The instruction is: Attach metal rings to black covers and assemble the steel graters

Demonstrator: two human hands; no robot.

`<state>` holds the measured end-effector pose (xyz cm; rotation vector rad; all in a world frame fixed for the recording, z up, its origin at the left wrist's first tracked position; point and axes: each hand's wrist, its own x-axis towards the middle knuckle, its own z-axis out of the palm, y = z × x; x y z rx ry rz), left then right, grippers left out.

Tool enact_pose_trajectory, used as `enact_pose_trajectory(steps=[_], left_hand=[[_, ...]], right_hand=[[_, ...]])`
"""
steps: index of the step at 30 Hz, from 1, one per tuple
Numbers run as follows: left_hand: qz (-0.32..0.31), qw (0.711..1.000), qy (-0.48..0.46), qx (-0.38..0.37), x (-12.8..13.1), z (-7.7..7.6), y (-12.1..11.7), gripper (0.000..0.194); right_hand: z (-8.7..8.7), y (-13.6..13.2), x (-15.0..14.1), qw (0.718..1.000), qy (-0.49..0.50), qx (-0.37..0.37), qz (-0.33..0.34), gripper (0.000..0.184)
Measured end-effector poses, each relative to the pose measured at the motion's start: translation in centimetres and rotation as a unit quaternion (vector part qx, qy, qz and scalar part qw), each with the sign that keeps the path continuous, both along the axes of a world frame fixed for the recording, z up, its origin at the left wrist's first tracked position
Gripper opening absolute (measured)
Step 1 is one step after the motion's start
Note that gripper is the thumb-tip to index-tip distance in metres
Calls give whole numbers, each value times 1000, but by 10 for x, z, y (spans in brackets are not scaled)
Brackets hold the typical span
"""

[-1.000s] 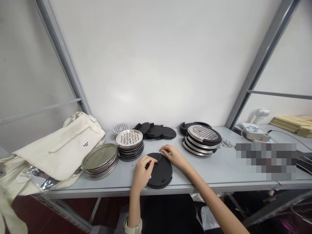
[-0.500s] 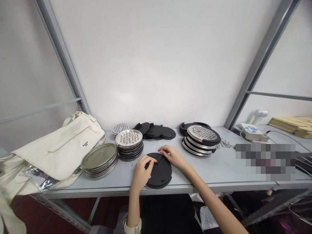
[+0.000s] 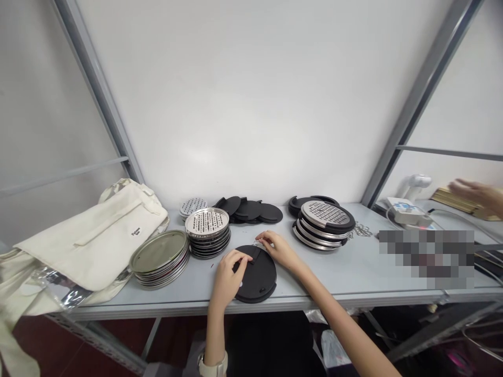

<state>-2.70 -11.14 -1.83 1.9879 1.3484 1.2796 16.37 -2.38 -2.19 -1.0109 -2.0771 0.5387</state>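
so, both hands are over a flat black disc (image 3: 257, 280) just below the centre of the frame, lying near the front edge of a grey table (image 3: 353, 272). the left hand (image 3: 227, 275) comes up from the bottom with a pale watch (image 3: 213, 366) on the wrist, thumb and index fingertip together at a dark raised strip (image 3: 256, 255) on the disc. can't tell if it's actually gripping that strip or just pressing on it. the right hand (image 3: 281, 248) reaches in from the lower right, fingers bunched at the disc's top rim by a small shiny bit (image 3: 257, 243). too tiny to say whether that's pinched or only touched.

left of the hands you've got a stack of olive-topped round lids (image 3: 159, 252), with a pile of perforated metal discs (image 3: 207, 222) just beside it. some loose black discs (image 3: 251, 210) sit behind, around mid-frame, and a black-and-silver stack (image 3: 328, 215) with a holed plate on top is right of centre, near some thin metal loops (image 3: 362, 229).

a cream bag (image 3: 94, 241) slumps along the left side. over at the right edge, someone else's hand (image 3: 481, 195) is blurry near a yellowish stack (image 3: 450, 198).
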Motion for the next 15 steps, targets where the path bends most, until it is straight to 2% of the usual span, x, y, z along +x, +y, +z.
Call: enact_pose_trajectory(steps=[8,15], left_hand=[[2,1000,-2,3,0,-1,0,28],[3,1000,-1,-1,0,0,0,27]], right_hand=[[4,-4,0,998,-51,-14,36,20],[4,-5,0,999,-40,-16,29,19]])
